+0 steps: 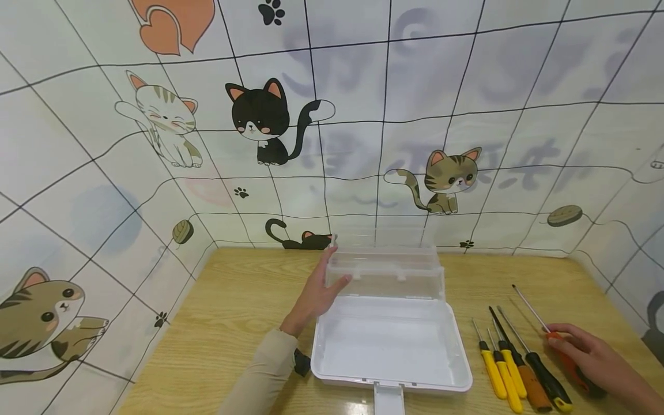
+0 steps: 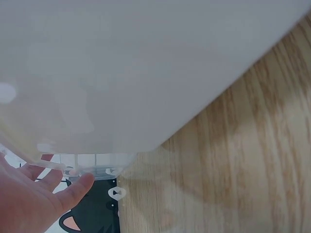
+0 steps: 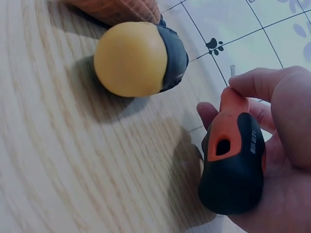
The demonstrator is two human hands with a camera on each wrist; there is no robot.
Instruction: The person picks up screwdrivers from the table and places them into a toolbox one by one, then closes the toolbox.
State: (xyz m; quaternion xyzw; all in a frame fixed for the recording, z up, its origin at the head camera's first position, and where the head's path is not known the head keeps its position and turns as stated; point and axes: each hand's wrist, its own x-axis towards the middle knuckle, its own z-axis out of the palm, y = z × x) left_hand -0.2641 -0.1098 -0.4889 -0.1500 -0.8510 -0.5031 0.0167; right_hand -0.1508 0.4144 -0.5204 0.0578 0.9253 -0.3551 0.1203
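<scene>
A white plastic toolbox (image 1: 389, 346) stands on the table with its clear lid (image 1: 386, 285) raised at the back. At the lid's left edge my left hand (image 1: 316, 294) grips it, thumb in front and fingers behind; the left wrist view shows the same hand (image 2: 39, 199) beside the box's pale side wall (image 2: 121, 73). On the right, my right hand (image 1: 591, 351) holds an orange and black screwdriver (image 1: 555, 334) by its handle. Close up in the right wrist view, thumb and fingers lie round that handle (image 3: 231, 165), its shaft pointing toward the wall.
Several screwdrivers lie side by side between the box and my right hand: yellow-handled ones (image 1: 494, 372), a brown-handled one (image 1: 534, 389) and a black and yellow one (image 1: 550, 380). The box's white latch (image 1: 389, 399) hangs at the front. A cat-patterned wall covering (image 1: 358, 144) borders the wooden table (image 1: 249, 294).
</scene>
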